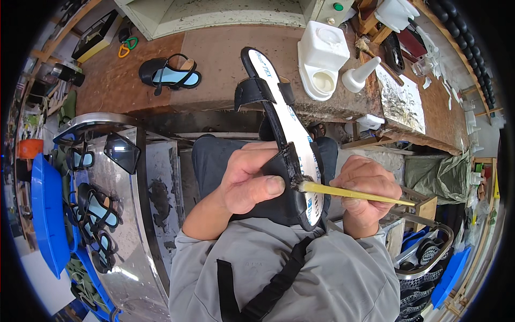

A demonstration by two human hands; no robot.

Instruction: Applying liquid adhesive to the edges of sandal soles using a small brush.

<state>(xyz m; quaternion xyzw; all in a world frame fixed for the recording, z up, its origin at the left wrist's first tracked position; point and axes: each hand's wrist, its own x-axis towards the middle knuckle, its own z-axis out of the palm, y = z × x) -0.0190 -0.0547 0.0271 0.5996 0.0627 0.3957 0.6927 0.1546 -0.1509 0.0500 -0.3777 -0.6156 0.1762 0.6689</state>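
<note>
A black sandal [279, 102] with a long white printed insole stands tilted over my lap, toe end pointing away from me. My left hand [244, 180] is closed around the side of its heel part, the thumb lying along the black upper. In my right hand [370, 185] a brush [327, 189] with a thin yellow handle is pinched between thumb and fingers. Its dark bristle tip touches the inner edge of the black upper, beside the insole. The fingers of my left hand behind the sandal are partly hidden.
On the brown bench lie another black sandal [185, 79], a white plastic dispenser [324, 48], a white cone-tipped bottle [362, 78] and a smeared paper sheet [399, 99]. Several sandals rest on the metal table [126, 209] at left. A rack [429, 257] with soles stands right.
</note>
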